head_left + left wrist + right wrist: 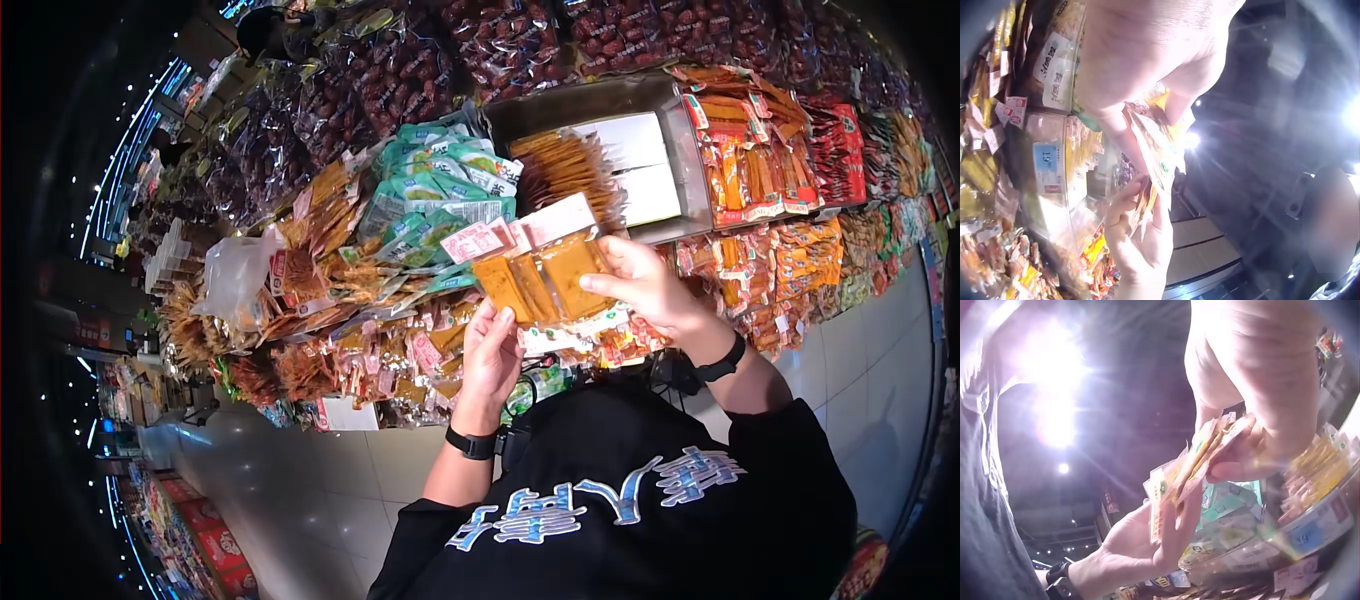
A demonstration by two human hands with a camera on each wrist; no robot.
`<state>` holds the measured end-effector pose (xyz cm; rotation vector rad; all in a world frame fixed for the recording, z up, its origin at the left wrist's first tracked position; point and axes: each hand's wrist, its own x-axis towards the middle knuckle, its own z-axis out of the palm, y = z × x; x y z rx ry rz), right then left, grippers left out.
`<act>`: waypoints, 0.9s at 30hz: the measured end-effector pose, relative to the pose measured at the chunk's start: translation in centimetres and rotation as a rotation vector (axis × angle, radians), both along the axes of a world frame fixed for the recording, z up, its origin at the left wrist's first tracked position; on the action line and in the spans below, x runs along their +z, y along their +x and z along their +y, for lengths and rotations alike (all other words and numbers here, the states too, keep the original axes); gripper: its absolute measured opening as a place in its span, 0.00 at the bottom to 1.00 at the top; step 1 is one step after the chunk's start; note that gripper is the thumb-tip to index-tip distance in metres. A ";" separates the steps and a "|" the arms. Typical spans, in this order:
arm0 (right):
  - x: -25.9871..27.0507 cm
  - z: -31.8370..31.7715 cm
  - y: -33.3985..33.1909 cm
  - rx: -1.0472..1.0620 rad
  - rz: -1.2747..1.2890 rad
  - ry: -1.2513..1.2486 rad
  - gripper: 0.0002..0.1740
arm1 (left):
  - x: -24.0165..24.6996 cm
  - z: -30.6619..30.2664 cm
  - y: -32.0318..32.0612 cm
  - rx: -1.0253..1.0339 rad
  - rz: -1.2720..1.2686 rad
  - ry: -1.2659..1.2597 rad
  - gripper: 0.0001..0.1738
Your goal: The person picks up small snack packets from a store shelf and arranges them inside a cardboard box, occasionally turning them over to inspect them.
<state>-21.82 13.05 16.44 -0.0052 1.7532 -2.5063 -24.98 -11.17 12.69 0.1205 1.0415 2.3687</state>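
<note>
Left hand [487, 350] and right hand [648, 285] pinch opposite sides of fanned brown snack packets [538, 288], header labels [560, 220] pointing away from the black shirt [620, 430].

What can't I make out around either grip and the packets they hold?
Head view: far side of the left grip, hidden behind the packets.
Head view: fine print on the labels, too small.
Left wrist view: price tag's small print, blurred.
Right wrist view: wrist end of the right grip, cut off by the top edge.

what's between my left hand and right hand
Flat brown snack packets, held by the left hand and the right hand; the head view shows them.
</note>
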 end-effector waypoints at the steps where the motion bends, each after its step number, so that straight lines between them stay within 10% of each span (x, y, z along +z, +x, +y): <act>1: 0.0 0.8 -0.4 -0.035 0.022 0.043 0.20 | 0.2 0.0 -0.2 0.022 -0.020 -0.011 0.20; 3: 4.7 2.2 -2.2 -0.307 0.039 0.002 0.16 | 1.8 0.4 -0.1 0.058 -0.039 -0.085 0.20; 7: 6.6 6.9 -7.5 -0.523 0.737 1.373 0.17 | -0.6 -1.0 -0.3 -0.036 0.017 -0.088 0.25; 16: 3.5 6.3 -17.7 -0.354 0.862 1.740 0.17 | -1.6 -1.6 -2.0 -0.164 0.048 -0.076 0.25; 27: 0.8 6.9 -19.8 -0.333 0.678 1.603 0.13 | -1.4 -2.1 -3.4 -0.200 0.109 -0.166 0.17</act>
